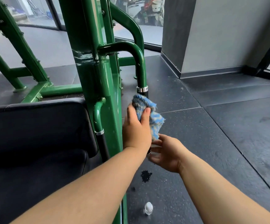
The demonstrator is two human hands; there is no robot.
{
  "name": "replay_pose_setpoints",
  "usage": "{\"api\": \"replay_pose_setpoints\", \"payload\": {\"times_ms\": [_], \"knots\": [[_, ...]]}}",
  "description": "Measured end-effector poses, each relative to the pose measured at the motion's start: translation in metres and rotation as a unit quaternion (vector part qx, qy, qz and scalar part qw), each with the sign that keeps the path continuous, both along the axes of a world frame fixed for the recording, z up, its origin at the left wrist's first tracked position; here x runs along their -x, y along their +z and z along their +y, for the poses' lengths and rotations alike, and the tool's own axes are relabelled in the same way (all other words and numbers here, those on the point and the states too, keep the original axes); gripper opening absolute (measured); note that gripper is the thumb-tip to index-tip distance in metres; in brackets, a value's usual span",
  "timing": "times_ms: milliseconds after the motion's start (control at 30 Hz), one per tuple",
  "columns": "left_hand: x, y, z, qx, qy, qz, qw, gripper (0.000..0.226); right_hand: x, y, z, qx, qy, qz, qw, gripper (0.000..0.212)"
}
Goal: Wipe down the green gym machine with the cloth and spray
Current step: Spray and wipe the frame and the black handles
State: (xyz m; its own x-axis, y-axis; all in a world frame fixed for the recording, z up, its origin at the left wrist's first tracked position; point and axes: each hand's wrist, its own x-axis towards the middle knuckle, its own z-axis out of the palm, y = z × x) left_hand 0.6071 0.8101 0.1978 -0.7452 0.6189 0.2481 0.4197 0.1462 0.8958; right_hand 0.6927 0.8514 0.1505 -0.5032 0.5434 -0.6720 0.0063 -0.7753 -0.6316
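Observation:
The green gym machine (89,62) fills the left and middle of the view. Its curved handle bar (139,62) ends in a chrome collar and a black grip. My left hand (136,128) grips a blue and white cloth (148,113) wrapped around that black grip, just below the collar. My right hand (165,152) is below it, palm up with relaxed fingers, touching the cloth's lower end near the bottom of the grip. A small clear spray bottle (148,207) stands on the floor between my forearms.
A black padded seat (34,135) sits at the left beside a second short handle (98,117). Dark rubber floor tiles (219,135) spread to the right, with a small pile of black crumbs (145,175). A grey wall corner (211,38) stands behind.

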Motion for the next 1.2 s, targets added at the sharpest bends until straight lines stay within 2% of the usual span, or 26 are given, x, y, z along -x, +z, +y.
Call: {"api": "replay_pose_setpoints", "payload": {"times_ms": [100, 133, 234, 267, 334, 400, 467, 534, 567, 667, 734, 767, 801, 901, 1034, 1134, 1201], "knots": [[-0.003, -0.018, -0.023, 0.096, -0.010, -0.014, 0.995, 0.035, -0.001, 0.002, -0.009, 0.027, -0.003, 0.049, 0.998, 0.031], [-0.003, -0.017, -0.025, 0.102, -0.004, -0.027, 0.994, 0.033, -0.001, 0.002, -0.012, 0.044, -0.009, 0.060, 0.997, 0.033], [0.005, 0.011, -0.002, -0.027, 0.022, -0.120, 0.992, 0.020, -0.002, -0.004, -0.012, 0.084, -0.037, 0.057, 0.994, 0.042], [0.008, 0.022, 0.009, -0.065, 0.009, -0.133, 0.989, 0.027, -0.003, -0.007, -0.010, 0.091, -0.040, 0.050, 0.994, 0.045], [0.014, 0.027, 0.015, -0.078, -0.023, -0.141, 0.987, 0.038, -0.002, -0.010, -0.008, 0.097, -0.039, 0.039, 0.994, 0.048], [0.021, 0.008, 0.007, -0.046, -0.064, -0.159, 0.984, 0.034, -0.001, -0.009, -0.008, 0.096, -0.046, 0.047, 0.993, 0.043], [0.021, -0.026, -0.011, 0.041, -0.097, -0.178, 0.978, 0.031, 0.001, -0.009, -0.009, 0.083, -0.062, 0.063, 0.993, 0.034], [0.017, -0.043, -0.025, 0.100, -0.120, -0.180, 0.971, 0.030, 0.003, -0.010, -0.011, 0.082, -0.062, 0.043, 0.994, 0.036], [0.016, -0.039, -0.022, 0.083, -0.109, -0.194, 0.971, 0.029, 0.002, -0.011, -0.012, 0.093, -0.064, 0.042, 0.993, 0.040], [0.031, 0.010, 0.019, -0.073, -0.048, -0.268, 0.959, 0.022, 0.003, -0.017, -0.009, 0.119, -0.086, 0.045, 0.988, 0.046], [0.043, 0.045, 0.042, -0.102, -0.084, -0.313, 0.941, 0.054, 0.005, -0.016, -0.009, 0.126, -0.093, 0.054, 0.986, 0.046], [0.047, 0.048, 0.046, -0.080, -0.101, -0.321, 0.938, 0.067, 0.006, -0.017, -0.010, 0.126, -0.094, 0.056, 0.986, 0.045], [0.049, 0.048, 0.046, -0.055, -0.113, -0.319, 0.939, 0.070, 0.007, -0.017, -0.010, 0.124, -0.092, 0.058, 0.986, 0.045], [0.048, 0.030, 0.039, -0.011, -0.208, -0.338, 0.918, 0.050, 0.006, -0.016, -0.010, 0.122, -0.079, 0.055, 0.988, 0.048], [0.043, 0.000, 0.027, 0.036, -0.270, -0.410, 0.871, 0.041, 0.004, -0.011, -0.010, 0.106, -0.042, 0.032, 0.993, 0.045], [0.034, -0.030, 0.011, 0.086, -0.242, -0.387, 0.886, 0.048, 0.006, -0.012, -0.011, 0.094, -0.057, 0.051, 0.993, 0.037], [0.038, -0.027, 0.014, 0.091, -0.206, -0.384, 0.895, 0.054, 0.005, -0.016, -0.013, 0.091, -0.070, 0.052, 0.992, 0.036]]}}
